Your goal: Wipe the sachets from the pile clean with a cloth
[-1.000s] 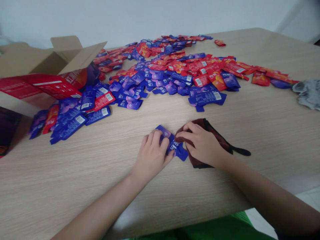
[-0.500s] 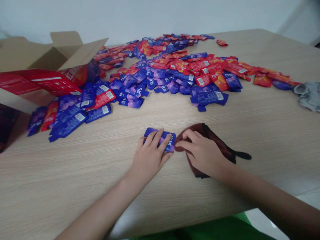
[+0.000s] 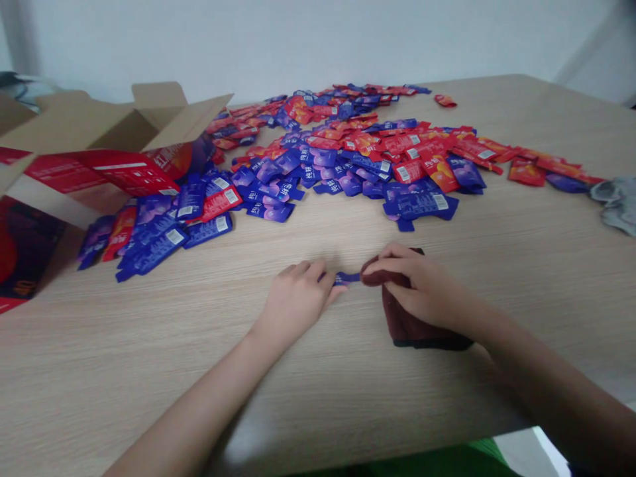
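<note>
My left hand [image 3: 295, 298] is closed on a small blue-purple packet [image 3: 346, 278], its fingers curled over most of it. One narrow end sticks out to the right. My right hand [image 3: 430, 285] pinches a folded part of a dark brown cloth [image 3: 417, 328] with black edging, right at that end of the packet. The cloth's fold hides the packet's tip. Below my right hand, the rest of the cloth hangs down to the table. Beyond both hands lies a heap of blue and red packets [image 3: 328, 165].
An open cardboard box [image 3: 144, 165] with red printed sides stands at the left, flaps spread. Blue and red packets lie before it [image 3: 154, 245]. A grey cloth item [image 3: 619, 202] rests at the right on the wooden table [image 3: 199, 344], and a lone red packet [image 3: 445, 101] lies farther back.
My left fingers, spread flat over the packet before, now curl round it, and it shows edge-on. My right hand has shifted right, with the cloth fold now against the packet's end.
</note>
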`<state>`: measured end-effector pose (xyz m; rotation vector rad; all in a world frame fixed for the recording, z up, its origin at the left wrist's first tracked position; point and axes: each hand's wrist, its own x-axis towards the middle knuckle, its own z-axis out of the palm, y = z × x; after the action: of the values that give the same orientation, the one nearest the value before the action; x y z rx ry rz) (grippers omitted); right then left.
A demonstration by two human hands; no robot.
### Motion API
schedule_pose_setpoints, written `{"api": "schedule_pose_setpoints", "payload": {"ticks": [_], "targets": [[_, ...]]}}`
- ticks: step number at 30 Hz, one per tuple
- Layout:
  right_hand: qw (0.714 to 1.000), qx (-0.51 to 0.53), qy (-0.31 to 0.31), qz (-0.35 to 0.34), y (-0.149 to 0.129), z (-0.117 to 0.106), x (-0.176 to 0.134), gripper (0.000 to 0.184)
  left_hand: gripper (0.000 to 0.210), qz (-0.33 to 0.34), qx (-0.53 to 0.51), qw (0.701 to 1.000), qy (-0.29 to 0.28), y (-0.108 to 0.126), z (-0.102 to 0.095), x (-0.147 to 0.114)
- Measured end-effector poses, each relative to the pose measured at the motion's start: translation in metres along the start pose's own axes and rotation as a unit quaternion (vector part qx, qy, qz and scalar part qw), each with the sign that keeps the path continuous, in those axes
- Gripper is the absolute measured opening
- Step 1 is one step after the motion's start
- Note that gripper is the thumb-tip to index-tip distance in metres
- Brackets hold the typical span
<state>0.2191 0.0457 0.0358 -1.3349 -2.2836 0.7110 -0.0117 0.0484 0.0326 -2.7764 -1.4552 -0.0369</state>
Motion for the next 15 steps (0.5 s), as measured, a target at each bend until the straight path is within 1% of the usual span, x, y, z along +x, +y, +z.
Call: {"api": "schedule_pose_setpoints", "payload": {"ticks": [2, 3, 5, 7, 9, 11, 13, 15], "targets": [[0.998, 0.039, 0.046, -0.007, 0.004, -0.012, 0.005, 0.038, 0.045, -0.059, -0.05, 0.997, -0.02, -0.005, -0.009, 0.002], [0.997, 0.05, 0.06, -0.01, 0.006, -0.015, 0.008, 0.038, 0.043, -0.088, -0.079, 0.992, -0.036, -0.007, -0.011, 0.002], [0.997, 0.054, 0.062, -0.012, 0.007, -0.014, 0.013, 0.038, 0.033, -0.133, -0.118, 0.982, -0.064, -0.01, -0.013, 0.0], [0.998, 0.034, 0.048, -0.001, 0.005, -0.004, 0.017, 0.038, 0.021, -0.161, -0.118, 0.978, -0.069, -0.01, -0.009, -0.005], [0.999, -0.001, 0.043, 0.011, 0.0, 0.008, 0.019, 0.038, 0.019, -0.17, -0.125, 0.976, -0.061, -0.007, -0.003, -0.01], [0.998, -0.035, 0.044, 0.01, -0.009, 0.018, 0.019, 0.038, 0.022, -0.152, -0.168, 0.972, -0.062, -0.005, 0.002, -0.015], [0.997, -0.067, 0.03, -0.011, -0.021, 0.025, 0.017, 0.037, 0.016, -0.128, -0.216, 0.966, -0.065, -0.003, 0.005, -0.018], [0.994, -0.103, -0.005, -0.041, -0.029, 0.032, 0.015, 0.03, 0.006, -0.122, -0.231, 0.963, -0.062, -0.004, 0.006, -0.019]]}}
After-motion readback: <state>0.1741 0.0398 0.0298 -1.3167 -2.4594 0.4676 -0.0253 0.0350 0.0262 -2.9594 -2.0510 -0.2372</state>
